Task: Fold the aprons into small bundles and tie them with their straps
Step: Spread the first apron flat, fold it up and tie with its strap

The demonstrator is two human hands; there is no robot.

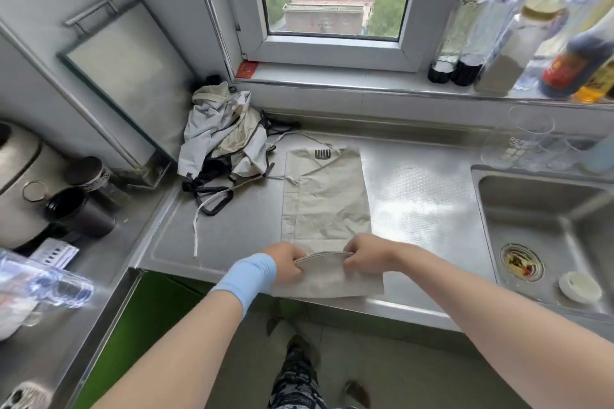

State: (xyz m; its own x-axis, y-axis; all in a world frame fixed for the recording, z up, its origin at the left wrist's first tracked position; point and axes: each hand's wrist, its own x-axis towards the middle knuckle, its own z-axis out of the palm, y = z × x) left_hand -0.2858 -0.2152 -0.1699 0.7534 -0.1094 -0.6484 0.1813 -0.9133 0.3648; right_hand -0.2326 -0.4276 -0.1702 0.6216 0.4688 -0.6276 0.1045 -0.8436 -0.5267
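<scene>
A beige apron (pixel 327 196) lies on the steel counter (pixel 422 202), folded lengthwise into a long strip with a dark logo at its far end. Its near end is lifted into a fold. My left hand (pixel 284 261), with a blue wristband, pinches the left side of that folded edge. My right hand (pixel 365 254) pinches the right side. The fold's edge arches between the two hands. A thin strap (pixel 196 229) trails on the counter to the left.
A heap of other aprons (pixel 222 139) with dark straps sits at the back left corner. A sink (pixel 545 236) lies to the right, glasses behind it. Bottles (pixel 518 43) line the windowsill. Dark cups (pixel 79 209) and an appliance stand at left.
</scene>
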